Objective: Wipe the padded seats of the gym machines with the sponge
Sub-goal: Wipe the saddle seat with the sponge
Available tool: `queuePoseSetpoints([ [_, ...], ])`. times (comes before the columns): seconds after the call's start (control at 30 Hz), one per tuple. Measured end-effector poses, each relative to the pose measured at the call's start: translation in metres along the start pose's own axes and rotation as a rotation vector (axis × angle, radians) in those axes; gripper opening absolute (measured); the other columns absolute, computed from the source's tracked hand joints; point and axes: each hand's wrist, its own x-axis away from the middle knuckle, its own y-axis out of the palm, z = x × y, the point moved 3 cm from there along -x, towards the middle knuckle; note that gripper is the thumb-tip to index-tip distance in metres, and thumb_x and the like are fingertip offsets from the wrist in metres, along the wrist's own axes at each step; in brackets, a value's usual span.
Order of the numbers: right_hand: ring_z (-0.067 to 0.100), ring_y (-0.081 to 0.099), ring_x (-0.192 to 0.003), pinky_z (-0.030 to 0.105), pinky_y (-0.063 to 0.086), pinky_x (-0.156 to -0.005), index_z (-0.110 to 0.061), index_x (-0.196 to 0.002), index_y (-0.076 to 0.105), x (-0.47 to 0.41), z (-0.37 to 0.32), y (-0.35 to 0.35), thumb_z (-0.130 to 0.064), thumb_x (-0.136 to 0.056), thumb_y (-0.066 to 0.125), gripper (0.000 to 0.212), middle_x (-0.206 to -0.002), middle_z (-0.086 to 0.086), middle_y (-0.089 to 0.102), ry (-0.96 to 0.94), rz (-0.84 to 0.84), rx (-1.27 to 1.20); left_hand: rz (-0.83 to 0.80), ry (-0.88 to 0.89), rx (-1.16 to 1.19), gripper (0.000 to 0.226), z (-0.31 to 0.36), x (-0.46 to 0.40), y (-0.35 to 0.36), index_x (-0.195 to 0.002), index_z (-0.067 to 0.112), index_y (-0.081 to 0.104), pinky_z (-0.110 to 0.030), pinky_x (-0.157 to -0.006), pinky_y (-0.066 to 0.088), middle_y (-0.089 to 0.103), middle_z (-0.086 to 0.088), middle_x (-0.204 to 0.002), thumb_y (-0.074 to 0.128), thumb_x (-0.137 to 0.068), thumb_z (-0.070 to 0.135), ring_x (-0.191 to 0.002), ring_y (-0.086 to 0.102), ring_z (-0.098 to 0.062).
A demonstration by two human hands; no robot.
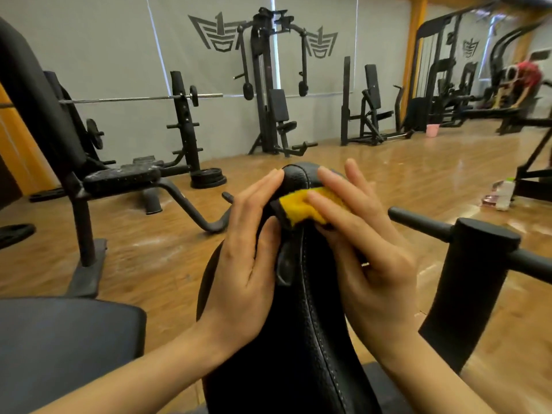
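A black padded seat [298, 339] with a stitched seam rises in front of me, narrow edge up. My right hand [373, 264] holds a yellow sponge [298, 209] with a dark scouring side against the upper edge of the pad, fingers laid over it. My left hand [239, 279] rests flat on the pad's left side with straight fingers, its fingertips near the pad's top. A flap of torn black cover hangs on the pad between my hands.
A dark pad [65, 339] sits at lower left. A black post with side handles [472, 279] stands to the right. A bench with barbell rack [125, 174], a cable machine [268, 85], a pink bucket [432, 130], a bottle [504, 195] on the floor and a person in red [528, 76] stand farther off.
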Motion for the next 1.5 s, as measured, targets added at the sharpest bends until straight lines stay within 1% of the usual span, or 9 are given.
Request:
queuePoseSetpoints([
  [0.1,0.021,0.034,-0.142,0.055,0.027,-0.115,-0.009,-0.124,0.061,-0.014,-0.006,0.006,0.004,-0.092,0.056,0.035,-0.14,0.006,0.052,0.093,0.109,-0.106,0.032,-0.034,0.05,0.039,-0.002,-0.001,0.001,-0.14,0.005,0.043,-0.022,-0.112,0.032,0.051,-0.003,-0.139,0.038,-0.102,0.015,-0.137,0.042,-0.015],
  [0.3,0.027,0.029,-0.145,0.057,0.023,-0.116,-0.01,-0.124,0.059,0.02,-0.005,-0.003,-0.002,-0.092,0.056,0.033,-0.145,0.01,0.047,-0.002,-0.109,-0.017,-0.042,0.011,-0.02,0.049,0.002,0.001,-0.002,-0.145,0.007,0.037,-0.026,-0.115,0.03,0.043,-0.006,-0.145,0.045,-0.098,0.015,-0.14,0.036,-0.017],
  [0.53,0.011,0.058,-0.117,0.026,0.045,-0.1,-0.009,-0.115,0.066,-0.044,0.005,0.002,-0.007,-0.095,0.057,0.022,-0.118,0.002,0.064,0.206,0.112,-0.154,-0.003,-0.007,-0.069,0.041,0.003,0.0,-0.001,-0.144,0.015,0.04,-0.02,-0.111,0.03,0.046,0.005,-0.142,0.035,-0.103,0.015,-0.138,0.038,-0.012],
  [0.7,0.027,0.04,-0.138,0.039,0.033,-0.114,-0.005,-0.12,0.056,-0.001,0.004,-0.004,0.002,-0.09,0.059,0.031,-0.137,0.015,0.05,0.181,0.148,-0.064,-0.037,-0.051,-0.06,0.045,0.002,0.001,-0.002,-0.145,0.008,0.037,-0.026,-0.114,0.03,0.043,-0.001,-0.147,0.039,-0.1,0.009,-0.141,0.036,-0.017],
  [0.9,0.008,0.059,-0.117,0.015,0.043,-0.095,-0.017,-0.114,0.064,-0.042,-0.001,-0.015,-0.018,-0.092,0.057,0.024,-0.12,0.0,0.065,0.551,0.144,-0.202,-0.046,-0.309,-0.037,0.043,0.02,-0.012,-0.009,-0.144,0.018,0.041,-0.019,-0.109,0.032,0.046,0.01,-0.144,0.04,-0.101,0.019,-0.138,0.039,-0.014],
  [1.0,0.012,0.06,-0.116,0.017,0.045,-0.095,-0.015,-0.106,0.069,-0.058,-0.011,-0.016,-0.023,-0.082,0.072,0.026,-0.118,0.004,0.065,0.627,0.053,-0.194,0.016,-0.588,0.053,0.045,0.034,-0.019,-0.003,-0.144,0.031,0.043,-0.01,-0.11,0.024,0.042,0.026,-0.145,0.036,-0.099,0.031,-0.14,0.03,0.005],
  [1.17,0.028,0.036,-0.14,0.035,0.031,-0.115,-0.026,-0.12,0.059,-0.037,-0.037,-0.012,-0.024,-0.086,0.063,0.034,-0.141,0.007,0.047,0.552,-0.156,0.211,0.055,-0.91,0.033,0.042,0.048,-0.026,0.011,-0.138,0.058,0.03,-0.04,-0.123,0.005,0.016,0.057,-0.137,0.03,-0.097,0.052,-0.138,0.005,0.021],
  [1.37,0.013,0.063,-0.087,0.042,0.053,-0.074,-0.022,-0.094,0.075,-0.12,0.018,0.021,-0.038,-0.093,0.057,0.024,-0.091,-0.007,0.067,0.829,-0.484,0.301,0.025,-0.953,-0.072,0.048,0.052,-0.034,0.017,-0.151,0.04,0.016,-0.035,-0.121,0.007,0.014,0.032,-0.157,0.018,-0.103,0.038,-0.147,0.006,0.003],
  [1.5,0.012,0.059,-0.114,0.041,0.048,-0.096,-0.023,-0.104,0.073,-0.111,-0.001,0.013,-0.03,-0.091,0.063,0.018,-0.114,-0.008,0.066,0.906,-0.515,0.321,-0.025,-0.98,-0.109,0.05,0.06,-0.034,0.017,-0.155,0.027,0.015,-0.034,-0.121,0.006,0.012,0.022,-0.161,0.019,-0.105,0.03,-0.149,0.005,-0.003],
])
